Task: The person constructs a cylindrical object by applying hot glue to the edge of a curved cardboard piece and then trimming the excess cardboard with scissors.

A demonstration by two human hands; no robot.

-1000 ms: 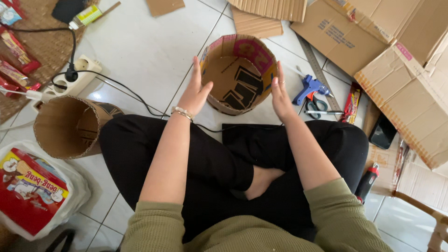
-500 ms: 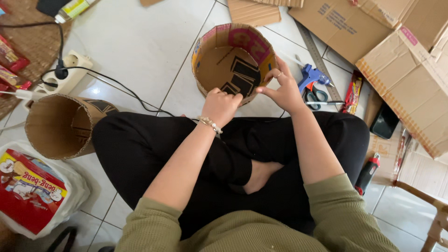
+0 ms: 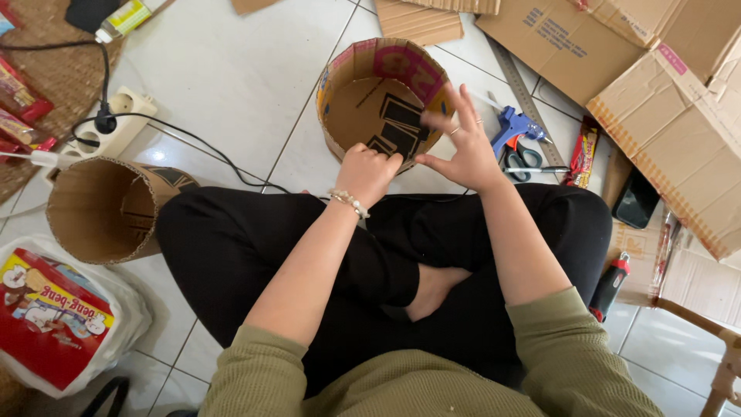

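Cardboard drum (image 3: 384,99) stands open-topped on the tiled floor (image 3: 224,77), just before the crossed legs. Left hand (image 3: 368,171) is curled, fingertips on its near rim. Right hand (image 3: 461,143) is spread, thumb against the rim, fingers over the opening. Blue glue gun (image 3: 515,125) and scissors (image 3: 525,158) lie just beside.

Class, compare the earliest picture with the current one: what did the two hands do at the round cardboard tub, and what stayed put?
The left hand left the tub's left side and now grips the near rim of the cardboard tub, fingers curled. The right hand left the right side and reaches over the rim, fingers spread. The second cardboard cylinder, blue glue gun and power strip stayed put.
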